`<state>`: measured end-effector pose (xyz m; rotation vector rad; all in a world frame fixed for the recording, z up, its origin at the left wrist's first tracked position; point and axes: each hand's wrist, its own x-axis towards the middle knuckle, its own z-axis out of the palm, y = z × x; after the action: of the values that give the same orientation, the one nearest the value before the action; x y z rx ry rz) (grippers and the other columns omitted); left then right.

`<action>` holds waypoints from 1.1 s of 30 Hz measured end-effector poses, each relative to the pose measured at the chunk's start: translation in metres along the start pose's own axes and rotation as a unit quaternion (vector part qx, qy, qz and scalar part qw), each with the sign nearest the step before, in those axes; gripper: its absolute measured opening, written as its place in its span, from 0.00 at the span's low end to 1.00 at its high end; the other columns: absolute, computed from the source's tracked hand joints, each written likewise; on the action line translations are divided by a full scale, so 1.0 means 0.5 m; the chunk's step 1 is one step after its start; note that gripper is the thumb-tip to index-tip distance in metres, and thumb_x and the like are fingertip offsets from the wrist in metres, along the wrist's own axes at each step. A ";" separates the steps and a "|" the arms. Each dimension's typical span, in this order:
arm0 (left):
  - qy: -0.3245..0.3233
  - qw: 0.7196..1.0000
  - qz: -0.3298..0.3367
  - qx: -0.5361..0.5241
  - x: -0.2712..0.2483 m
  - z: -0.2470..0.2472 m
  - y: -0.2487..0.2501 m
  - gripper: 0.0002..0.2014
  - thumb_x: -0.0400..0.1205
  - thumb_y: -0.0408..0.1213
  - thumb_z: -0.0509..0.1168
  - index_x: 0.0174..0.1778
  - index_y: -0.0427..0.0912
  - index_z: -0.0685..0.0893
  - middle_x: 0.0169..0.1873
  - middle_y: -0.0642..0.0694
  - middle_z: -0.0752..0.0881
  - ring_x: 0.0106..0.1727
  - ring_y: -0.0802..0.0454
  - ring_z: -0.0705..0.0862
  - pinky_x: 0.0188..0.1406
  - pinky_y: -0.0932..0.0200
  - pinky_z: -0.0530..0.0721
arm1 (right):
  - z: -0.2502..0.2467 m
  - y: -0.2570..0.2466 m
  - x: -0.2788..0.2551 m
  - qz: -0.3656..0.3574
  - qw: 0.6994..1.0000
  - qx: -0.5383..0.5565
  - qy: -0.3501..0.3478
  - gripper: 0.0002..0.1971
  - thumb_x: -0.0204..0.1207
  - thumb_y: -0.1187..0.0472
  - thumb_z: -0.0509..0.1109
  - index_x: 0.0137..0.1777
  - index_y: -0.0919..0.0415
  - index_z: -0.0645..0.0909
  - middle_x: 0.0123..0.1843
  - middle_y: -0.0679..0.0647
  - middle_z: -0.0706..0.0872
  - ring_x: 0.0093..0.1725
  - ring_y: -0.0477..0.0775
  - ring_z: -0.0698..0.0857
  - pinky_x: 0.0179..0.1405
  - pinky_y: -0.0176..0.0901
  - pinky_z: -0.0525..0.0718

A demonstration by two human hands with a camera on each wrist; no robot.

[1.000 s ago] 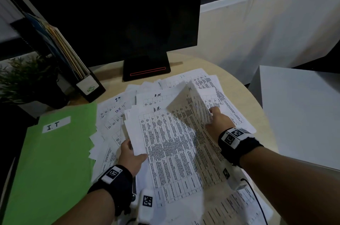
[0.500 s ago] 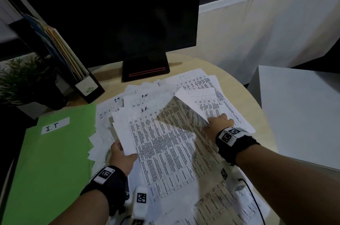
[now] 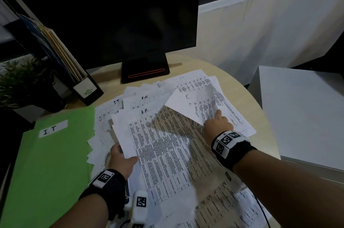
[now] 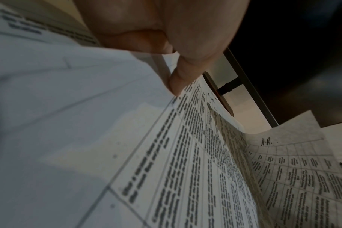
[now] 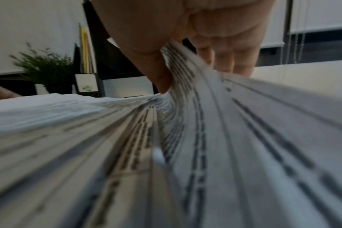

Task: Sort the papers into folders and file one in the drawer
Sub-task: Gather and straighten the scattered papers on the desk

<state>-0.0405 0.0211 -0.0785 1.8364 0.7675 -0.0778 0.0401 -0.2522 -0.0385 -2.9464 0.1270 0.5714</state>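
Several printed sheets marked "H.R." or "I.T" lie fanned across the round desk. My left hand pinches the left edge of a top stack of H.R. sheets, thumb on top. My right hand pinches the bent-up right edge of a sheet, its corner folded up and over; the thumb presses the paper against the fingers. A green folder labelled "I.T" lies at the left.
A dark monitor stands at the back on its stand. A black file holder with folders and a potted plant sit at the back left. A white cabinet top is at the right, beyond the desk edge.
My right hand has moved right and slightly away, pulling the lifted sheet over so its printed face shows. My left hand has shifted a little left and nearer with its stack.
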 end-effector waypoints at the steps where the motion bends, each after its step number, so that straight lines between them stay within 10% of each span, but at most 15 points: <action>1: 0.000 1.000 0.001 -0.001 -0.002 0.000 0.001 0.36 0.75 0.17 0.69 0.77 0.33 0.61 0.68 0.33 0.77 0.65 0.37 0.79 0.61 0.51 0.75 | 0.000 -0.002 -0.004 -0.031 0.999 -0.008 0.020 0.14 0.79 0.60 0.63 0.61 0.64 0.79 0.70 0.62 0.67 0.59 0.61 0.76 0.61 0.56 0.81; 7: -0.002 1.000 -0.001 -0.007 -0.001 0.001 0.001 0.36 0.74 0.16 0.68 0.76 0.32 0.61 0.68 0.32 0.77 0.65 0.37 0.78 0.62 0.50 0.75 | 0.001 -0.020 -0.033 -0.175 0.982 -0.035 0.062 0.12 0.81 0.59 0.60 0.57 0.64 0.80 0.50 0.54 0.70 0.42 0.51 0.75 0.46 0.46 0.84; 13: -0.003 1.000 0.006 -0.010 -0.006 0.001 0.003 0.36 0.74 0.15 0.68 0.76 0.32 0.60 0.68 0.32 0.77 0.66 0.37 0.78 0.63 0.50 0.75 | 0.002 -0.025 -0.053 -0.192 0.980 -0.046 0.033 0.15 0.79 0.56 0.59 0.63 0.56 0.77 0.59 0.51 0.72 0.59 0.54 0.73 0.63 0.56 0.73; 17: -0.004 1.000 0.008 -0.002 -0.002 0.001 0.001 0.34 0.74 0.16 0.68 0.76 0.31 0.62 0.67 0.32 0.78 0.64 0.38 0.79 0.60 0.52 0.75 | 0.005 -0.022 -0.061 -0.228 0.973 0.029 0.012 0.15 0.78 0.60 0.63 0.65 0.55 0.76 0.58 0.49 0.73 0.53 0.52 0.79 0.54 0.50 0.82; 23: -0.010 1.000 0.000 -0.004 0.010 -0.001 -0.009 0.35 0.74 0.17 0.69 0.75 0.32 0.63 0.67 0.33 0.78 0.64 0.38 0.79 0.61 0.52 0.75 | -0.014 -0.007 -0.036 -0.048 0.965 0.251 0.055 0.12 0.79 0.65 0.64 0.57 0.52 0.68 0.37 0.47 0.81 0.34 0.49 0.83 0.24 0.41 0.81; 26: -0.013 1.000 0.003 -0.009 0.012 -0.001 -0.010 0.35 0.74 0.16 0.69 0.76 0.32 0.63 0.63 0.38 0.79 0.61 0.41 0.79 0.60 0.53 0.75 | -0.021 0.001 -0.020 0.005 0.990 0.139 0.037 0.04 0.79 0.58 0.62 0.45 0.57 0.74 0.45 0.54 0.76 0.50 0.59 0.80 0.44 0.46 0.81; 33: -0.013 1.000 0.004 0.003 0.023 -0.003 -0.022 0.34 0.73 0.17 0.70 0.74 0.32 0.66 0.64 0.34 0.81 0.59 0.40 0.81 0.59 0.52 0.77 | 0.016 -0.014 0.005 0.075 0.991 0.082 -0.071 0.18 0.80 0.49 0.59 0.65 0.58 0.74 0.71 0.64 0.66 0.69 0.72 0.67 0.67 0.68 0.72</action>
<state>-0.0381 0.0300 -0.0916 1.8403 0.7416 -0.0984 0.0401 -0.2445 -0.0459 -2.7432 0.3648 0.7511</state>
